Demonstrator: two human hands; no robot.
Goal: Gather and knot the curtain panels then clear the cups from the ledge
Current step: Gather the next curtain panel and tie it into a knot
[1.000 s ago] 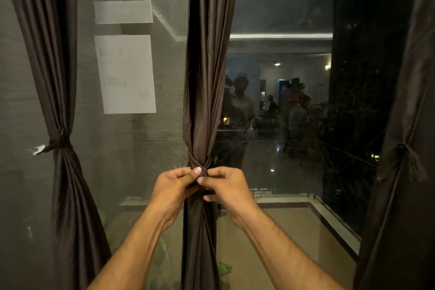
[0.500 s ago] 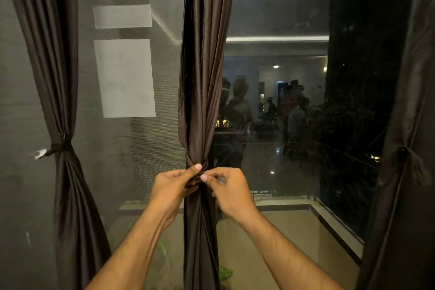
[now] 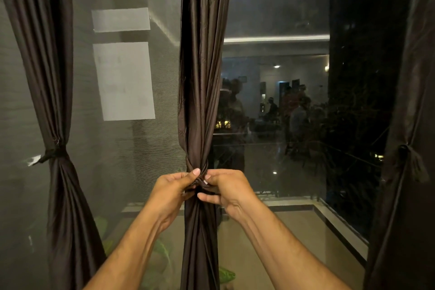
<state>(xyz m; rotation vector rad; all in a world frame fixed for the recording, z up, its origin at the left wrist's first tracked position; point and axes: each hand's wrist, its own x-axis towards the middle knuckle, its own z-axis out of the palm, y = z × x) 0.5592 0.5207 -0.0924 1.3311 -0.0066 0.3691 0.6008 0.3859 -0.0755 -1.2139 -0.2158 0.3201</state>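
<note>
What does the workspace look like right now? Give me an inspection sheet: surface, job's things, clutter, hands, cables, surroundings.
Surface: window glass behind the curtains; no ledge top seen.
Job's things: middle curtain panel gathered, cinched at a knot; left curtain panel and right curtain panel each already tied at mid height. Cups: nothing seen.
Clutter: two paper sheets stuck on the glass; green leaves low down.
Hands: left hand and right hand both pinch the fabric at the knot.
Cables: nothing seen.
Surroundings: dark outside; the glass reflects a lit room with people.
</note>
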